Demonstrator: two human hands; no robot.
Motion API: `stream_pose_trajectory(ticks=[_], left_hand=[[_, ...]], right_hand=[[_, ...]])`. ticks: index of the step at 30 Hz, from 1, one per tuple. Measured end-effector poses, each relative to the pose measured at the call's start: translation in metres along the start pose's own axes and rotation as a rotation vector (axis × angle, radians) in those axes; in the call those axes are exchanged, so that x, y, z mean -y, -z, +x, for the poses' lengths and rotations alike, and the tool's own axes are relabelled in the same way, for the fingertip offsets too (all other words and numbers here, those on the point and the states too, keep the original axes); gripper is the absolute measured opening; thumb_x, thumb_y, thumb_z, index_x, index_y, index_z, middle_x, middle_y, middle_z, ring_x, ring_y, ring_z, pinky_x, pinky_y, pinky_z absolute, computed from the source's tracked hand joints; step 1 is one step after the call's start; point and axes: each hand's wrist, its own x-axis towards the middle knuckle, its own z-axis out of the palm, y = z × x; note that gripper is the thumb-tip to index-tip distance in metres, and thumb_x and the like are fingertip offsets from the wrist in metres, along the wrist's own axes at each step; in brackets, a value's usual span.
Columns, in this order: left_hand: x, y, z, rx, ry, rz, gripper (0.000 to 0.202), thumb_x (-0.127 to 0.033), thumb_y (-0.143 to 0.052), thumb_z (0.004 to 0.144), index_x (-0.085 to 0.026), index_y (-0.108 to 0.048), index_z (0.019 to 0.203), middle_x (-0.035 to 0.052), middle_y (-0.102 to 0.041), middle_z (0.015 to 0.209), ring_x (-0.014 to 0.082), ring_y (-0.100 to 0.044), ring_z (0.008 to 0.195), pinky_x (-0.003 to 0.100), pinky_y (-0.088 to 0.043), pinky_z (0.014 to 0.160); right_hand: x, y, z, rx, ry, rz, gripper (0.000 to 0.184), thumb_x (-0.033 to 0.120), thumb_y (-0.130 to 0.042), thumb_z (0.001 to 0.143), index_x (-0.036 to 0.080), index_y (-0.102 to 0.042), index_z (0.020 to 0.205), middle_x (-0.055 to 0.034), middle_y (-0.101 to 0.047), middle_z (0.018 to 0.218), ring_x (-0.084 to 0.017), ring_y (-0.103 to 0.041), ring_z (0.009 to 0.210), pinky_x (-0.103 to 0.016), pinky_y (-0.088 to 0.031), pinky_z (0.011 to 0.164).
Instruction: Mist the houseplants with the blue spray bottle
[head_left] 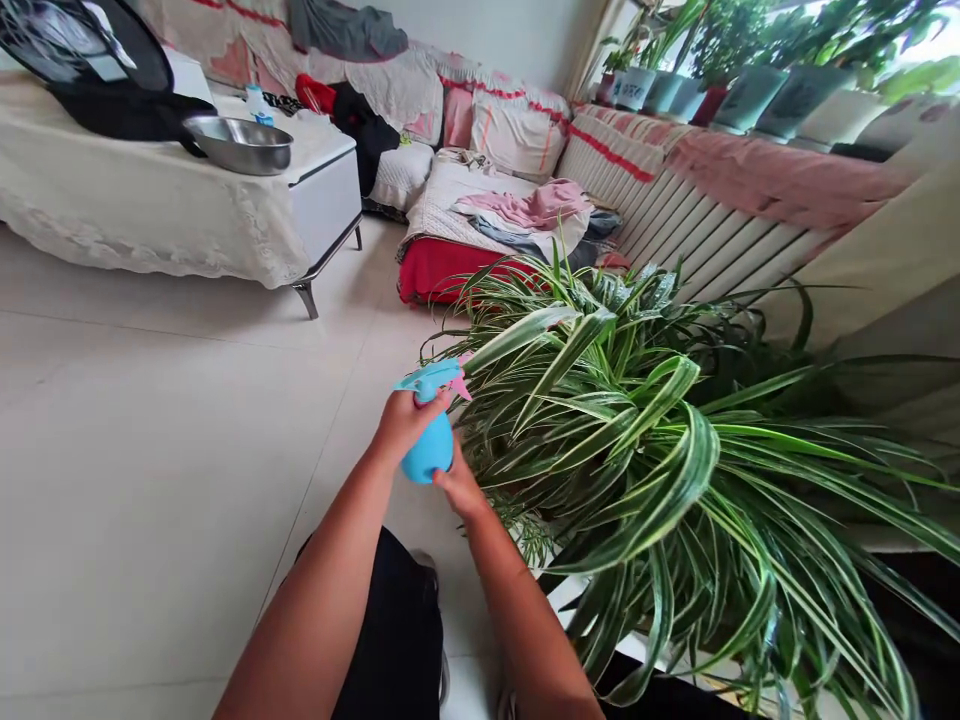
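Note:
A blue spray bottle [428, 449] with a pink trigger is held in front of me, its head pointing toward a large spider plant [600, 420]. My left hand [403, 422] is wrapped round the neck of the bottle, just under the spray head. Lower down, my right hand [459, 484] grips the side and base of it; some fingers are hidden behind the bottle. Long green leaves with pale edges arch beside both hands, and some look wet.
A low cabinet [326, 205] with a lace cloth stands at the left, bearing a metal bowl [244, 146]. Behind are a sofa with a red base [442, 268] and a radiator [645, 215]. Potted plants [750, 98] line the windowsill. Pale floor tiles [187, 450] lie left.

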Motion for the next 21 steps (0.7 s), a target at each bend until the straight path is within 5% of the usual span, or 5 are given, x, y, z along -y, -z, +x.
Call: stream_pose_trajectory(ticks=[3, 8, 11, 16, 21], left_hand=[[-0.009, -0.004, 0.004, -0.177, -0.026, 0.184, 0.032, -0.039, -0.059, 0.078, -0.018, -0.065, 0.102, 0.0055, -0.071, 0.090, 0.0215, -0.067, 0.084, 0.031, -0.050, 0.079], [-0.017, -0.028, 0.007, -0.483, 0.108, 0.283, 0.032, -0.038, -0.057, 0.078, -0.016, -0.062, 0.102, 0.0107, -0.067, 0.100, 0.0246, -0.064, 0.092, 0.034, -0.048, 0.082], [-0.013, -0.037, 0.010, -0.415, 0.108, 0.209, 0.036, -0.040, -0.060, 0.076, -0.018, -0.062, 0.105, 0.0100, -0.066, 0.103, 0.0228, -0.062, 0.093, 0.032, -0.048, 0.082], [-0.004, -0.027, 0.022, -0.189, 0.167, 0.134, 0.030, -0.043, -0.057, 0.077, -0.017, -0.069, 0.085, 0.0047, -0.070, 0.074, 0.0224, -0.063, 0.077, 0.032, -0.047, 0.077], [-0.006, -0.021, 0.025, -0.062, 0.081, 0.011, 0.041, -0.051, -0.053, 0.081, -0.015, -0.072, 0.089, 0.0081, -0.075, 0.090, 0.0236, -0.066, 0.088, 0.030, -0.048, 0.080]], right_hand=[[-0.016, -0.021, 0.014, -0.092, 0.046, 0.040, 0.108, 0.075, -0.072, 0.050, 0.020, -0.037, 0.136, -0.0141, -0.047, 0.139, -0.032, -0.048, 0.125, -0.046, -0.040, 0.103], [-0.021, -0.027, 0.034, -0.191, 0.050, 0.037, 0.094, 0.051, -0.085, 0.047, 0.021, -0.044, 0.127, -0.0109, -0.055, 0.127, -0.027, -0.055, 0.112, -0.042, -0.043, 0.099], [-0.022, -0.018, 0.036, -0.213, 0.023, 0.042, 0.090, 0.047, -0.084, 0.048, 0.020, -0.045, 0.125, -0.0101, -0.059, 0.121, -0.026, -0.057, 0.109, -0.042, -0.045, 0.096], [-0.011, -0.001, 0.030, -0.255, -0.002, 0.043, 0.087, 0.051, -0.081, 0.053, 0.019, -0.045, 0.125, -0.0108, -0.058, 0.126, -0.027, -0.056, 0.113, -0.043, -0.047, 0.096], [0.012, 0.011, 0.019, -0.215, -0.017, 0.055, 0.084, 0.053, -0.081, 0.053, 0.020, -0.049, 0.124, -0.0091, -0.060, 0.126, -0.027, -0.057, 0.114, -0.039, -0.049, 0.094]])
